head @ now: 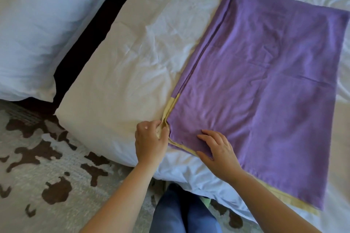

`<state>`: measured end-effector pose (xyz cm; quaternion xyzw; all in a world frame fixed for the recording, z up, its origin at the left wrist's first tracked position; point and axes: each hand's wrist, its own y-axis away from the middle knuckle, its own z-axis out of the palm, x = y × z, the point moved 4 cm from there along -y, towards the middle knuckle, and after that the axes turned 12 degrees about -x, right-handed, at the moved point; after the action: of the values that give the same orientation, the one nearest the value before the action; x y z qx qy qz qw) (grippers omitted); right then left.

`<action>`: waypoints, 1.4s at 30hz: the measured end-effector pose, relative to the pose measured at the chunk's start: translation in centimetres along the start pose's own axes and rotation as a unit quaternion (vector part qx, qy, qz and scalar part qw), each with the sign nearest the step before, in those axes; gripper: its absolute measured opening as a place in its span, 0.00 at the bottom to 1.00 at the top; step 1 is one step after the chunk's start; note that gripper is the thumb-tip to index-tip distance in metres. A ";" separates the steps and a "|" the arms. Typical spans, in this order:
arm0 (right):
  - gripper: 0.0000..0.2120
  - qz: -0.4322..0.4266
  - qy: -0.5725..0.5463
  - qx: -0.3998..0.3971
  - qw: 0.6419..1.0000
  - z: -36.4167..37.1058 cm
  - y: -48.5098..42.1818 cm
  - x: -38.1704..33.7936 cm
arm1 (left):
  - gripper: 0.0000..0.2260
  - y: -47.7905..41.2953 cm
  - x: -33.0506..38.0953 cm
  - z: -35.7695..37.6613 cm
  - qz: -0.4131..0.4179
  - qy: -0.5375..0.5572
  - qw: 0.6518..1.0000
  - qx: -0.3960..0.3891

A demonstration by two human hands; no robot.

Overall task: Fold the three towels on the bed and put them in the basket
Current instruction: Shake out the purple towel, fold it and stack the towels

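One purple towel (265, 81) — left hand (149, 142) pinches the yellow edge (171, 106), right hand (217, 149) lies spread on it.

Purple towel (265, 85) folded flat on bed, yellow towel (171, 107) edge beneath

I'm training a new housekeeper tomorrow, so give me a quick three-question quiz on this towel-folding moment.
1. True or false: the right hand rests on top of the purple towel.
2. The yellow layer lies: A) under the purple towel B) on top of it C) on the floor.
3. Fill in: the left hand pinches the yellow layer at the stack's near ____.

Key: 1 true; 2 A; 3 corner.
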<state>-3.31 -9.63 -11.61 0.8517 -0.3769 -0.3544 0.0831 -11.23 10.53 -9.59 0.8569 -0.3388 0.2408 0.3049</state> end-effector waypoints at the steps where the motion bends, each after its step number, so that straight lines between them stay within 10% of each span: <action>1: 0.23 0.001 -0.001 0.004 1.000 0.0 0.5 0.2 | 0.10 0.2 0.3 -0.1 -0.011 -0.004 1.000 0.023; 10: 0.22 -0.007 -0.008 0.006 1.000 0.3 2.7 1.2 | 0.24 -1.1 -0.8 1.5 -0.122 0.008 0.990 -0.074; 22: 0.20 -0.013 0.026 0.040 0.999 0.2 2.9 1.5 | 0.07 -1.6 -0.6 -0.8 -0.058 0.236 0.967 -0.080; 30: 0.14 -0.013 0.081 0.087 0.993 -0.1 5.0 3.3 | 0.12 -2.0 -2.8 -0.5 -0.096 0.027 0.994 -0.034; 34: 0.15 0.029 0.083 0.096 0.992 -0.9 8.3 6.5 | 0.14 0.0 1.6 0.7 0.091 -0.198 0.975 0.046; 42: 0.12 0.179 0.074 0.148 0.970 -2.8 17.0 14.6 | 0.16 5.6 9.3 12.0 0.375 -0.243 0.856 -0.260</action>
<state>-4.59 -32.17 -10.52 0.7970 -0.5643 -0.2104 0.0456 -6.77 -5.01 -10.18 0.5858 -0.7478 0.0237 0.3114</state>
